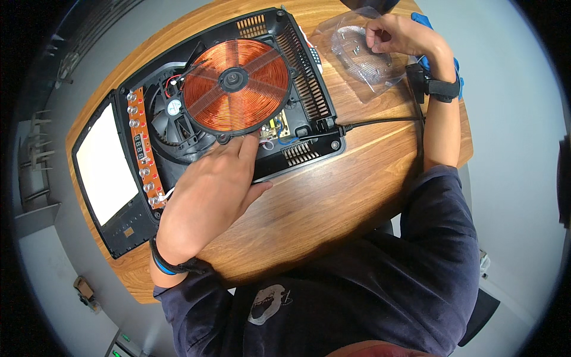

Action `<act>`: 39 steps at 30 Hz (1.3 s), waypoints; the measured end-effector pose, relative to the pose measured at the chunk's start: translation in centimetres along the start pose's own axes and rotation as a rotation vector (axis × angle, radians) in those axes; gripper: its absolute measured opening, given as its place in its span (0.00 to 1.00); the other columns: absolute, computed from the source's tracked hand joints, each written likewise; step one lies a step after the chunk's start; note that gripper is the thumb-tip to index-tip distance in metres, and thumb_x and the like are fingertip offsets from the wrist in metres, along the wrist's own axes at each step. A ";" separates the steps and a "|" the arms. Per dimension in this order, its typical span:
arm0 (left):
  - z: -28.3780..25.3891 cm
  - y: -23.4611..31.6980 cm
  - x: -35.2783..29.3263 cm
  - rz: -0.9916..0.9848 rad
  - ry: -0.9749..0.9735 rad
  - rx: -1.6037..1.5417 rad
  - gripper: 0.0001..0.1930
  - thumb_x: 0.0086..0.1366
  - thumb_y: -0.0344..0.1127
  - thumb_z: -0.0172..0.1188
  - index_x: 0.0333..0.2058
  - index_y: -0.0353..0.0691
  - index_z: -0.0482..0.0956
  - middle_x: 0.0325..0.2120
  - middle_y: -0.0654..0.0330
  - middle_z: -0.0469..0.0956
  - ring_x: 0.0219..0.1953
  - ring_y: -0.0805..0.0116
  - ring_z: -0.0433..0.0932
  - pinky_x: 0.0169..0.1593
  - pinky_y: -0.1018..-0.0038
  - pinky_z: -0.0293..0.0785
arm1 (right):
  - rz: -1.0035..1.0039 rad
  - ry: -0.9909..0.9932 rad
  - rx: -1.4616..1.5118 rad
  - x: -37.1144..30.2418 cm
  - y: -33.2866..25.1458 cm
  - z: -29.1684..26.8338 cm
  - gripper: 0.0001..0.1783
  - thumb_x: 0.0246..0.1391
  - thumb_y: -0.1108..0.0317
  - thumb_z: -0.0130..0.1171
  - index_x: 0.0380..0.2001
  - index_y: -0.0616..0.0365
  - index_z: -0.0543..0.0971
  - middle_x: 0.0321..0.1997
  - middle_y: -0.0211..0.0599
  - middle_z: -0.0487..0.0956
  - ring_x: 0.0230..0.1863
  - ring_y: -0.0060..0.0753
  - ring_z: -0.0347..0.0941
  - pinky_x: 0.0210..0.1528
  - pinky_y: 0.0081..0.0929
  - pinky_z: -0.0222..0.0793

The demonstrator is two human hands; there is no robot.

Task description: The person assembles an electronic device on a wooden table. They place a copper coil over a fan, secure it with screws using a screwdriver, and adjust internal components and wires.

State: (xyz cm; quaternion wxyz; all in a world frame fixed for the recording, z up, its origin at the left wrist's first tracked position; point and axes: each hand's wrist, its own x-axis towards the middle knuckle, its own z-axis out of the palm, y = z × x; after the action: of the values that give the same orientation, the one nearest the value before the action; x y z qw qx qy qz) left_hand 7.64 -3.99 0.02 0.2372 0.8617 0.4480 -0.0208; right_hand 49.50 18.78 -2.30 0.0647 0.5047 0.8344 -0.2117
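An opened induction cooker (279, 157) lies on the table, its round copper coil (208, 98) uppermost. My left hand (211, 181) reaches over its near edge. The fingers are stretched toward the coil's near rim, where their tips are partly hidden, and the thumb sticks out apart. At the upper right my right hand (395, 37) is over a clear plastic tray (363, 86) holding several small screws (357, 50). Its thumb and fingers are pinched together; whatever is between them is too small to make out.
Left of the coil are a black fan (166, 122) and an orange circuit board (141, 154). A black frame with a white panel (107, 163) lies at the far left. A power cord (380, 122) runs right from the cooker. Blue objects (421, 21) lie beyond my right wrist.
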 end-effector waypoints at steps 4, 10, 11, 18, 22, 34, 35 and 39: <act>0.2 -0.1 0.0 0.010 0.021 0.001 0.36 0.72 0.47 0.74 0.68 0.30 0.71 0.51 0.39 0.84 0.54 0.37 0.86 0.55 0.51 0.85 | 0.039 0.019 -0.005 -0.2 -0.9 0.2 0.13 0.61 0.74 0.78 0.48 0.58 0.87 0.37 0.26 0.85 0.41 0.28 0.81 0.49 0.31 0.80; 0.0 0.0 0.0 -0.006 -0.004 -0.007 0.37 0.72 0.47 0.74 0.68 0.30 0.71 0.52 0.39 0.84 0.54 0.37 0.86 0.55 0.51 0.85 | -0.037 0.033 -0.038 -0.2 -2.2 0.6 0.18 0.60 0.76 0.78 0.52 0.55 0.86 0.37 0.28 0.84 0.41 0.31 0.82 0.47 0.33 0.79; 0.0 0.0 0.0 -0.004 -0.001 -0.007 0.37 0.72 0.47 0.74 0.68 0.30 0.71 0.52 0.39 0.84 0.54 0.36 0.86 0.55 0.51 0.85 | -0.080 0.034 -0.035 -0.1 -2.2 0.8 0.19 0.60 0.76 0.78 0.52 0.55 0.86 0.37 0.28 0.84 0.41 0.31 0.82 0.47 0.33 0.79; 0.0 0.0 0.0 -0.002 -0.004 -0.008 0.36 0.72 0.48 0.74 0.67 0.28 0.71 0.51 0.38 0.84 0.54 0.35 0.86 0.56 0.51 0.85 | -0.113 0.005 -0.113 1.8 -1.4 2.4 0.13 0.58 0.72 0.80 0.42 0.59 0.85 0.32 0.37 0.85 0.36 0.36 0.82 0.42 0.34 0.79; -0.1 0.0 0.1 -0.001 -0.013 -0.005 0.36 0.72 0.48 0.73 0.67 0.28 0.71 0.52 0.37 0.84 0.54 0.35 0.86 0.56 0.51 0.84 | -0.055 -0.034 -0.169 1.5 -2.3 1.9 0.10 0.60 0.73 0.78 0.42 0.61 0.86 0.34 0.38 0.87 0.37 0.36 0.83 0.44 0.35 0.81; 0.0 0.1 0.0 -0.007 -0.003 0.001 0.36 0.71 0.46 0.75 0.67 0.29 0.71 0.52 0.38 0.84 0.55 0.35 0.86 0.55 0.50 0.85 | -0.099 0.027 -0.025 -0.4 -1.9 0.4 0.08 0.63 0.77 0.74 0.44 0.62 0.86 0.37 0.36 0.89 0.42 0.34 0.86 0.49 0.35 0.84; -0.1 0.1 0.1 -0.009 -0.007 0.001 0.36 0.71 0.46 0.75 0.67 0.29 0.71 0.52 0.38 0.84 0.55 0.35 0.86 0.56 0.50 0.85 | -0.112 0.035 -0.026 -0.4 -1.7 0.5 0.09 0.62 0.77 0.75 0.44 0.63 0.86 0.37 0.36 0.89 0.41 0.33 0.86 0.49 0.35 0.84; -0.1 0.1 0.0 -0.014 -0.011 -0.002 0.36 0.72 0.47 0.74 0.67 0.30 0.71 0.52 0.38 0.84 0.55 0.36 0.85 0.57 0.50 0.84 | -0.105 0.010 0.020 -0.4 -1.6 0.3 0.09 0.64 0.73 0.75 0.43 0.64 0.86 0.35 0.36 0.88 0.38 0.32 0.87 0.46 0.34 0.85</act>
State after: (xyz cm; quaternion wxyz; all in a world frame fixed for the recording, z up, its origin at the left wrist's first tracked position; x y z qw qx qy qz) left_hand 7.73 -3.98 0.12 0.2404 0.8583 0.4526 -0.0265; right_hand 48.24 17.67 -2.01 0.0442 0.4619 0.8579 -0.2208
